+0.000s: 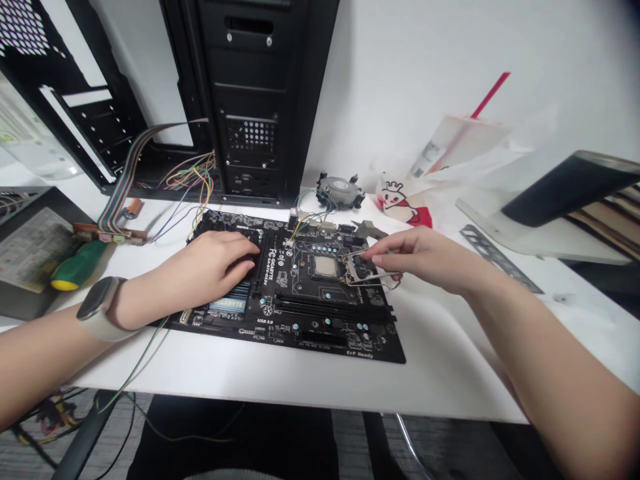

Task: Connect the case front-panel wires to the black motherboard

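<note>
My left hand (pixel 217 263) lies over the left part of the black motherboard (pixel 295 343), fingers loosely bent, thumb parted from the forefinger. I see nothing held in it, but its underside is out of my sight, and it covers part of the board; below it, the blue-labelled heatsink (pixel 229 305) shows only partly.

The motherboard lies flat on the white tabletop (pixel 260 380), its socket right of centre. In there sits the square processor (pixel 326 267), silver face up, its marking too small to read. The socket's metal bracket (pixel 356 268) stands raised just to the right of it. My right hand (pixel 417 259) is at the bracket, thumb and forefinger nearly closed together, the other fingers curled; they hide its outer edge, so I cannot tell whether I grip it or merely touch it.

Behind the board, the black computer case (pixel 270 80) runs out of view at the top. The round cooler (pixel 340 192) stands near its corner, half tangled in thin wires. At the left, the power supply (pixel 27 250) is cut off by the edge, and the dark cables (pixel 50 423) under the tabletop blur together.
</note>
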